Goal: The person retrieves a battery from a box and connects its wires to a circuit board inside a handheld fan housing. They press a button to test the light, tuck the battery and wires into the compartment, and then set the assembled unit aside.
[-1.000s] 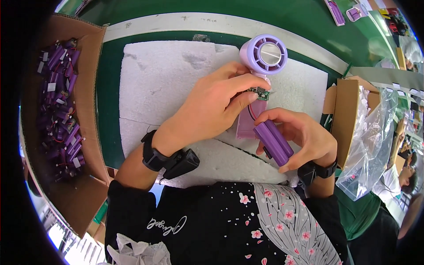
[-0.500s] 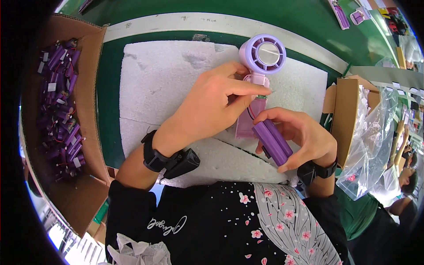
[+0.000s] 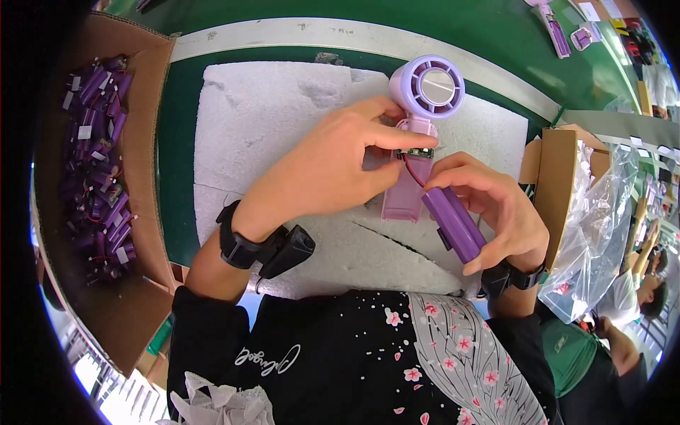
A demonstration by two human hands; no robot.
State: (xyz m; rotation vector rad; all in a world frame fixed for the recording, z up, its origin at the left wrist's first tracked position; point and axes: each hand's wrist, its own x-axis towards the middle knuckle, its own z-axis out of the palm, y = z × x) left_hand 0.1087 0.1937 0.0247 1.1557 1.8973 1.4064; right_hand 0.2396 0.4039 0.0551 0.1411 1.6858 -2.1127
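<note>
A purple handheld fan (image 3: 429, 86) lies on the white foam sheet (image 3: 262, 117), its round head away from me and its pink handle shell (image 3: 407, 190) uncovered. Inside the handle's upper part, a small green circuit board (image 3: 421, 152) shows. My left hand (image 3: 338, 159) is closed on the fan at the neck, fingers by the board. Between the fingers and thumb of my right hand (image 3: 496, 209) is a purple battery pack (image 3: 455, 225), tilted beside the handle. Red and black wires (image 3: 413, 170) run from the pack toward the board.
On the left stands a cardboard box (image 3: 145, 177) holding many purple battery packs (image 3: 99, 156). To the right is another cardboard box (image 3: 556, 184) with clear plastic bags (image 3: 595, 234). Fan parts (image 3: 556, 32) lie on the green table at the far right. Other people work beyond.
My right hand has moved slightly right with the battery pack, away from the handle. The circuit board and wires are more exposed now. The fan has shifted slightly to the right.
</note>
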